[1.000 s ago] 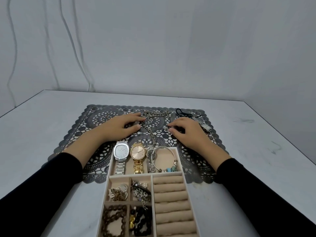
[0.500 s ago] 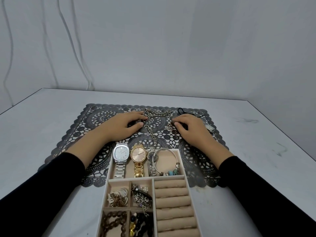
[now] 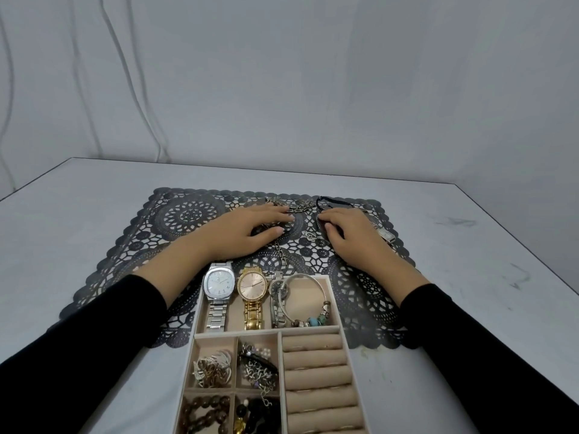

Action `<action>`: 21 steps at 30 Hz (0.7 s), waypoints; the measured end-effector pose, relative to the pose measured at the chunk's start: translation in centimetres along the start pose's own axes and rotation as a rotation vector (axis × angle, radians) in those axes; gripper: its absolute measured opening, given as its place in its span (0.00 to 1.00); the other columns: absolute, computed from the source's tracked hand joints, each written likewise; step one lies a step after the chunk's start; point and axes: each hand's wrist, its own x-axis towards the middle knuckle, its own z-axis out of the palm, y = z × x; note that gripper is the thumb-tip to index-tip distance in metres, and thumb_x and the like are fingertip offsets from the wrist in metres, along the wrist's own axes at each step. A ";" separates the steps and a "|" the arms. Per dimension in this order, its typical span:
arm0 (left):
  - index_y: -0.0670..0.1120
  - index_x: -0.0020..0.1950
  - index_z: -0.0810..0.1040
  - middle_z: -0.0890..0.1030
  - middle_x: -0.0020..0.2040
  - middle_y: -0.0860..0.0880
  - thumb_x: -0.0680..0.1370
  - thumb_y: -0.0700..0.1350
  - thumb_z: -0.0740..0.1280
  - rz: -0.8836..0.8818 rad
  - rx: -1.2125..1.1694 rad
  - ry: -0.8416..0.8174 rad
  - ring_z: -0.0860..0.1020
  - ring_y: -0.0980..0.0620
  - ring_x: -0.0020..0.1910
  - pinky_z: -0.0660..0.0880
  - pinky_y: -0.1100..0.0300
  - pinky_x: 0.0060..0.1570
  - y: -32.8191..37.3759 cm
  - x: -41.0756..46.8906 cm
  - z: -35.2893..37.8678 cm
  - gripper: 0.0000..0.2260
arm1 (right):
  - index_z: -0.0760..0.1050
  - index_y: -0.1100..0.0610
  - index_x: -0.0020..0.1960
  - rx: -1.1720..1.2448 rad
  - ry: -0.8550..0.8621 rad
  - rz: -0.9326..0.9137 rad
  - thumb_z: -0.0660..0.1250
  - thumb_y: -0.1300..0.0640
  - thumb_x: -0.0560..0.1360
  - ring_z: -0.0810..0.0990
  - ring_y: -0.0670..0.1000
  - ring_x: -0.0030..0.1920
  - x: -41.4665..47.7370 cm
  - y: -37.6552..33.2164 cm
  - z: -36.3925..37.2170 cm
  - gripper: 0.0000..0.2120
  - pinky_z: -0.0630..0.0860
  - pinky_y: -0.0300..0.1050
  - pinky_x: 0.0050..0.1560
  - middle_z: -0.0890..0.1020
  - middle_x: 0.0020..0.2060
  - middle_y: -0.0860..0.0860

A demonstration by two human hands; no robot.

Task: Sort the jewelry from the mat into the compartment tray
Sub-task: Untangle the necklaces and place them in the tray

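Note:
A dark lace mat (image 3: 175, 220) lies on the grey table. On its far part lies a chunky silver chain (image 3: 300, 206), and my left hand (image 3: 247, 233) rests flat on it with straight fingers. Close by are a small pendant (image 3: 309, 235) and a black cord (image 3: 324, 200). My right hand (image 3: 354, 239) sits beside the pendant, fingers bent, tips on the mat near the cord. A small silver watch (image 3: 386, 235) shows just right of that hand. The beige compartment tray (image 3: 238, 332) stands in front, holding a silver watch (image 3: 219, 283), a gold watch (image 3: 253, 285) and a bangle (image 3: 308, 321).
The tray's lower compartments hold tangled chains (image 3: 213, 369), charms (image 3: 258, 368) and dark bead bracelets (image 3: 203, 415); ring rolls (image 3: 315, 380) fill its right column. A grey wall stands behind the table. The table's right edge (image 3: 517, 255) runs diagonally.
Both hands have slid farther across the mat toward its far edge. The left hand now lies over the upper chain and the right hand has reached the black cord.

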 end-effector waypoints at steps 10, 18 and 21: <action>0.62 0.70 0.72 0.66 0.74 0.62 0.82 0.54 0.58 0.081 -0.049 -0.053 0.58 0.61 0.76 0.54 0.56 0.76 0.9 0.1 0.3 0.16 | 0.80 0.56 0.58 0.145 0.094 0.026 0.62 0.64 0.77 0.76 0.47 0.59 -0.5 -0.5 -0.7 0.13 0.66 0.35 0.61 0.81 0.56 0.49; 0.57 0.69 0.75 0.74 0.70 0.60 0.82 0.52 0.62 0.097 -0.063 0.007 0.64 0.59 0.74 0.61 0.52 0.75 0.9 0.1 0.5 0.15 | 0.82 0.56 0.50 0.198 0.135 0.048 0.64 0.64 0.75 0.76 0.45 0.52 -0.7 -0.7 -1.1 0.09 0.66 0.34 0.54 0.82 0.50 0.49; 0.58 0.71 0.72 0.73 0.70 0.59 0.82 0.53 0.61 0.107 0.004 -0.004 0.64 0.58 0.74 0.60 0.53 0.75 1.1 0.2 0.5 0.17 | 0.81 0.55 0.55 0.158 0.105 0.053 0.66 0.59 0.76 0.74 0.45 0.52 -0.5 -0.6 -1.0 0.09 0.64 0.34 0.53 0.80 0.52 0.48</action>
